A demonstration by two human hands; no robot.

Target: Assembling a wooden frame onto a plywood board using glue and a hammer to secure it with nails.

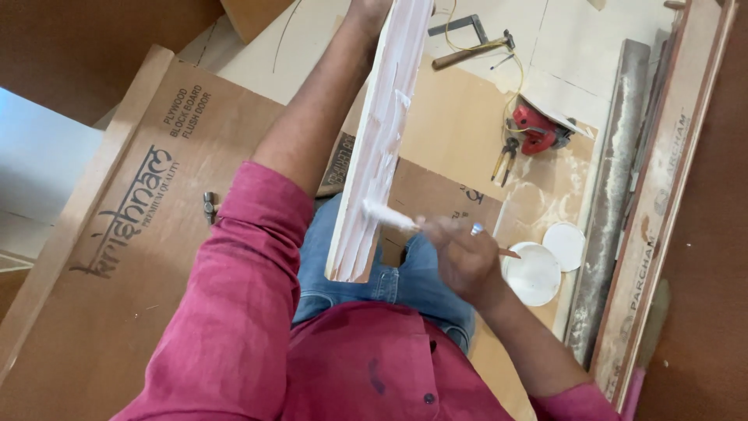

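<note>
White glue fills the round tub (533,274) beside its lid (564,245).

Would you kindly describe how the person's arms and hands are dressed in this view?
Both arms wear a magenta-pink shirt with sleeves pushed up, leaving the forearms bare. The left sleeve bunches near the elbow; the right sleeve shows only at the frame's bottom edge. The right hand is gloveless; the left hand lies out of view.

A hammer (471,51) and a metal clamp (460,26) lie at the top on pale boards. Below them sit a red power tool (538,131) with a yellow cord (516,78) and a pair of pliers (505,158). A long dusty plank (612,195) runs down the right. A brown plywood sheet (117,257) fills the left.
</note>
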